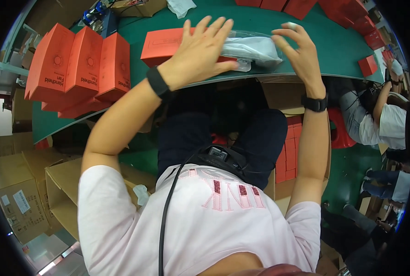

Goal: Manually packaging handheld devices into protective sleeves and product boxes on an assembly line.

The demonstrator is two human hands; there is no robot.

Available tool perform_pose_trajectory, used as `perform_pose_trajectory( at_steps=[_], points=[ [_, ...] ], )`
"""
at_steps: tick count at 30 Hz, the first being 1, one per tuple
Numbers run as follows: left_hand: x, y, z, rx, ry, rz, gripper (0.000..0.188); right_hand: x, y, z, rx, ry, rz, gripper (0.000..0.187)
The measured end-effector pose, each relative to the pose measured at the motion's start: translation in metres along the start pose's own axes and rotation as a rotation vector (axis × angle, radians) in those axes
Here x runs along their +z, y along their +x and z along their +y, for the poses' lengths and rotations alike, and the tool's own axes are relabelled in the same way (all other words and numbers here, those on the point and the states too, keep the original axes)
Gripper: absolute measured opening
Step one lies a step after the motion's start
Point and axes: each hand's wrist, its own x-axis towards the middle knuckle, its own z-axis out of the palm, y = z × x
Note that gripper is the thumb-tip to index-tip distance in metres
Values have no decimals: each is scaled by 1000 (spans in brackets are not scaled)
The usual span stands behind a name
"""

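Observation:
On the green table a red carton point(160, 45) lies on its side, and a white item in a clear plastic bag point(253, 51) lies at its right end. My left hand point(200, 50) is spread flat across the carton's right part, its fingertips beside the bag; the join between carton and bag is partly covered by it. Just beyond the bag's right end is my right hand point(301, 51), fingers curved and apart, with nothing visible between them. One of its fingertips wears a white cover. Whether it touches the plastic, I cannot tell.
Several red handheld-fan boxes point(83, 64) stand in a row at the left table edge. More red boxes point(347, 14) line the far right. Below the table, an open carton point(290, 152) holds red boxes. Co-workers sit at the right, beside a red stool point(340, 129).

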Motion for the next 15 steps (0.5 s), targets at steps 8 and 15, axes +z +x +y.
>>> perform_pose_trajectory(
  at_steps=[8,15],
  points=[
    [35,19,14,-186,-316,109,86,26,22,8,-15,-2,-233,15],
    [34,42,19,-154,-470,447,72,29,35,-85,-193,76,-98,19]
  ],
)
